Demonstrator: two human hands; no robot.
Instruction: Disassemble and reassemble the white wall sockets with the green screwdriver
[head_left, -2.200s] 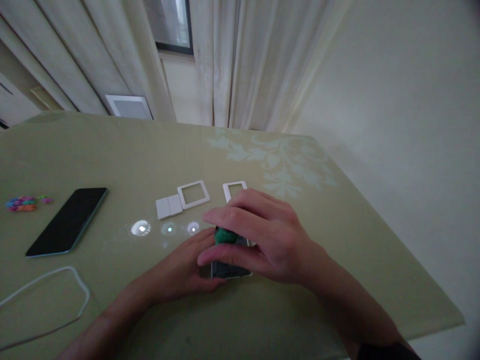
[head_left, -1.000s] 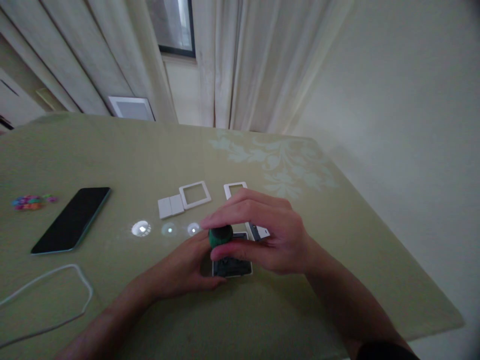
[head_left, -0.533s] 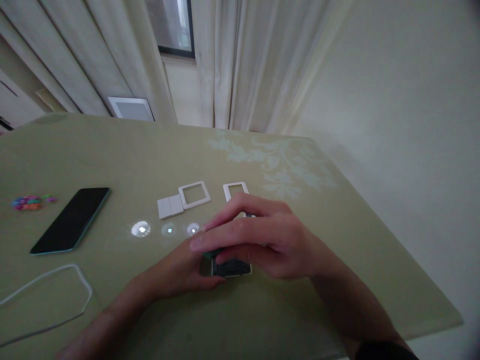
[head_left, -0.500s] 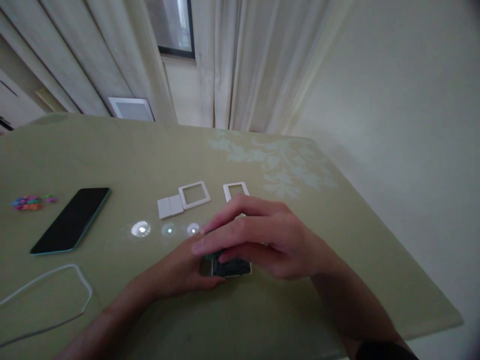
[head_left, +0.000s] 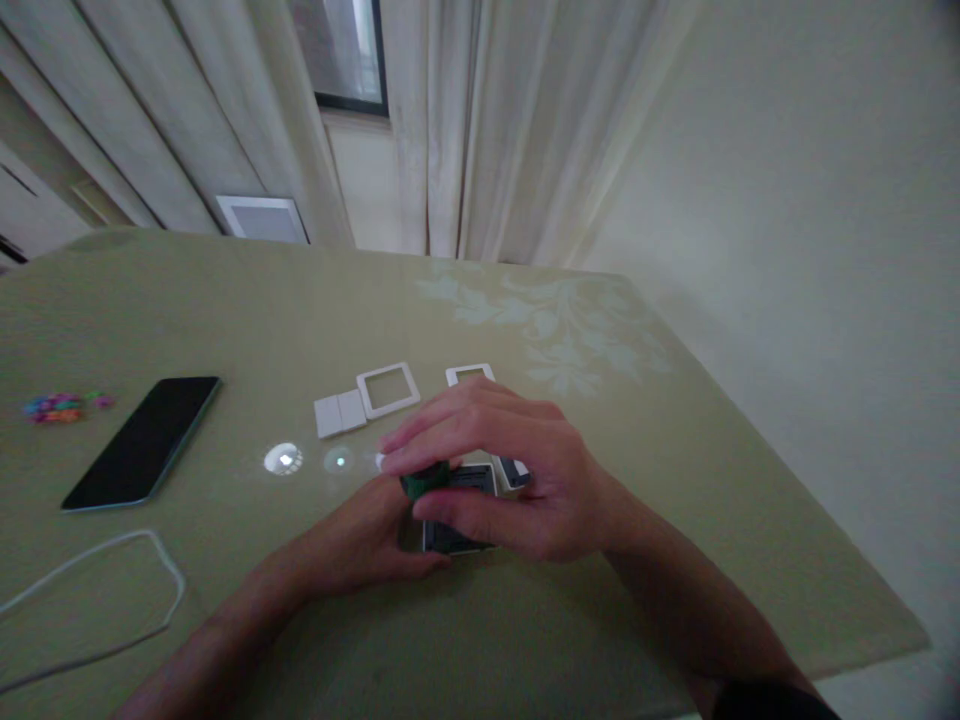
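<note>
A wall switch module, dark inside with a white rim, lies on the table in front of me. My left hand is closed around its left side, thumb along the near edge. Over the module, my right hand grips what looks like a green-handled screwdriver between thumb and fingers; its shaft and tip are hidden. A second dark module with a white edge shows partly behind my right hand. Just beyond lie a white switch frame, a two-button white switch piece and another white frame, partly covered.
A phone lies on the left of the table, with small colourful pieces beyond it. A white cable loops at the near left. A wall stands to the right and curtains hang behind.
My right hand has shifted slightly left and its fingers have changed their hold, so more of the green handle and both dark modules show. My left hand stays in place.
</note>
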